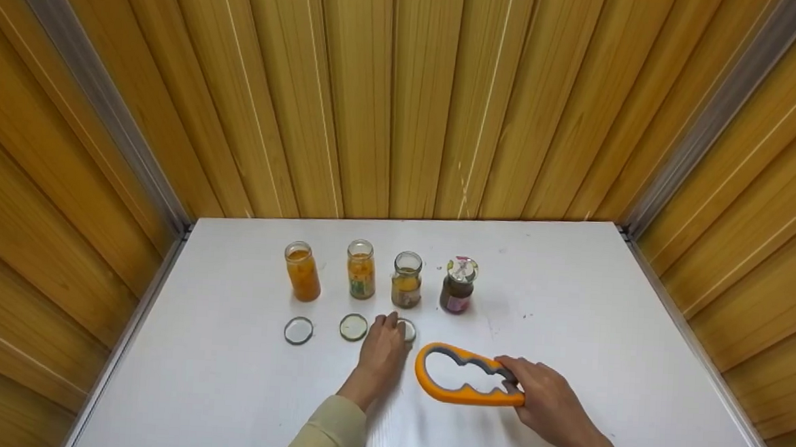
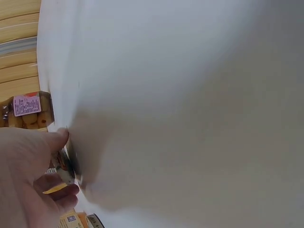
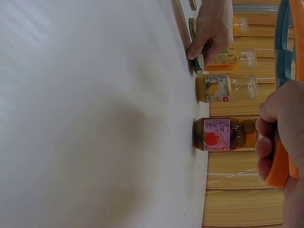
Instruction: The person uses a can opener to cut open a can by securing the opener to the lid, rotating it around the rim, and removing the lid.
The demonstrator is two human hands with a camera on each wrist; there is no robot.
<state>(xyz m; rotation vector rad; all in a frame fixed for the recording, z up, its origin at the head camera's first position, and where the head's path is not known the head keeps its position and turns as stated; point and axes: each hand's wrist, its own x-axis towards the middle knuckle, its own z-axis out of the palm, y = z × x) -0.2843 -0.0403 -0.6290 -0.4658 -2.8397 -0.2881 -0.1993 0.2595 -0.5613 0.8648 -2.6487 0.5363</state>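
My left hand (image 1: 383,344) is low over the white table, with its thumb and fingers pinching a jar lid (image 1: 407,330) by the rim. In the left wrist view that lid (image 2: 63,164) is edge-on and partly hidden by the fingers. To the right, my right hand (image 1: 547,399) grips the handle end of an orange and grey jar opener (image 1: 454,395), its loop pointing left above the table. Beyond the left hand is a short open jar (image 1: 406,291) with yellow contents. A dark jar (image 1: 457,296) beside it has its patterned lid on.
Two taller open jars, one plain orange (image 1: 304,278) and one labelled (image 1: 361,276), stand further left in the same row. In front of them lie two loose lids, one silvery (image 1: 298,330) and one pale (image 1: 353,327). Wood-patterned walls (image 1: 404,101) enclose the table.
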